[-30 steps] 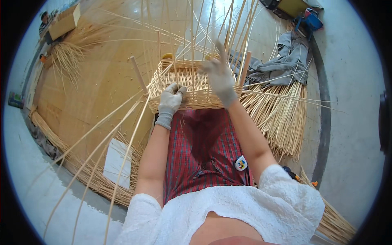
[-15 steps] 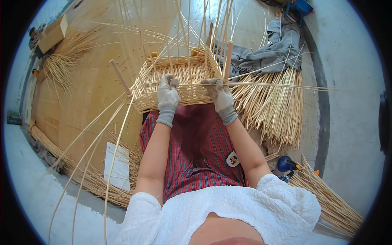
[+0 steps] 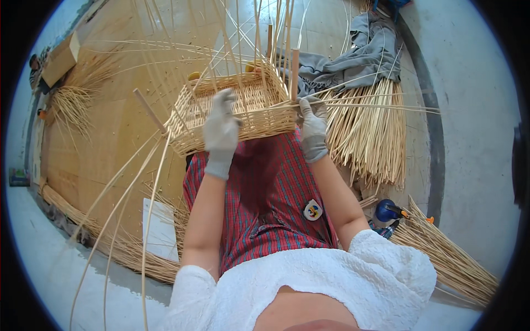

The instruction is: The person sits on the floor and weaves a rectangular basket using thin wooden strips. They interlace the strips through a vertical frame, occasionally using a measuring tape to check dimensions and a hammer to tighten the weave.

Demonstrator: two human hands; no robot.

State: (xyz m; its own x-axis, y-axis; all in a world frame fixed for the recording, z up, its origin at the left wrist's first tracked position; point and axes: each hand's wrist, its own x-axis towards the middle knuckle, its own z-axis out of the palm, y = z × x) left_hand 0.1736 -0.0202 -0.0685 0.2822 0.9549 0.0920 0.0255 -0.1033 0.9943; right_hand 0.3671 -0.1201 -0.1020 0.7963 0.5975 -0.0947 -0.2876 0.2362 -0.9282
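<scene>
A pale wicker basket [image 3: 190, 113] sits above my plaid-covered lap, with long upright rods and wooden posts [image 3: 295, 74] at its corners. My left hand [image 3: 220, 124], in a pale glove, is slightly blurred over the near side, fingers loosely bent and thumb apart, apparently holding nothing. My right hand [image 3: 313, 127], also gloved, is closed on the basket's right near corner beside the post, thumb up. Loose strands stick out from both sides of the basket. A round white tape measure [image 3: 312, 210] lies on my lap.
Rod bundles lie at right [image 3: 372, 135] and lower right [image 3: 447, 254], beside grey cloth [image 3: 359, 66] and a blue round object with orange parts [image 3: 386, 211]. More rods [image 3: 77, 105], a cardboard box [image 3: 59, 60] and a partly visible person [image 3: 35, 65] are at upper left. A white board [image 3: 157, 231] lies lower left.
The basket has shifted left and tilted. My right hand came down from the air onto the right corner and moved outward. My left hand has risen off the near rim, leftward.
</scene>
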